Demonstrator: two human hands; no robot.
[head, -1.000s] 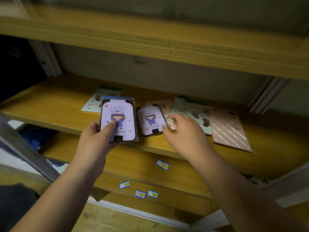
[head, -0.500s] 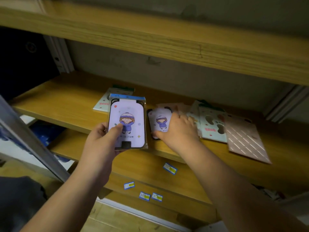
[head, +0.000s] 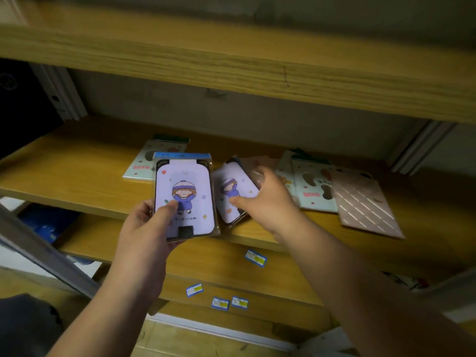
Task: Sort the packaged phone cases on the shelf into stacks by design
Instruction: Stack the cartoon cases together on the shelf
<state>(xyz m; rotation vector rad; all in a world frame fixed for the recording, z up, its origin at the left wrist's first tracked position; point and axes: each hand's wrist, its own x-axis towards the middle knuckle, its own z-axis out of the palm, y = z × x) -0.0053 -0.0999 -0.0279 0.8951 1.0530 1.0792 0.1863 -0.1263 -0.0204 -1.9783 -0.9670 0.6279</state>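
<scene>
Two lavender cartoon-girl cases in play, head view only. Left hand (head: 144, 228) grips one packaged lavender case (head: 185, 197) upright, thumb across its face, its lower end just past the front edge of the wooden shelf (head: 77, 176). Right hand (head: 268, 202) is closed on a second lavender case (head: 233, 191), thumb on top, fingers on its far side; this case is tilted, its near end at the shelf's front edge. Behind the held case lies a pale green paw-print case (head: 140, 163). Right of the right hand, more pale green cases (head: 313, 188) overlap, then a pink diagonal-striped case (head: 365, 202) overhanging the front edge. Left stretch of shelf is bare wood. Upper shelf board (head: 231, 68) hangs close above. Small blue labels (head: 255, 258) dot the lower shelf.
</scene>
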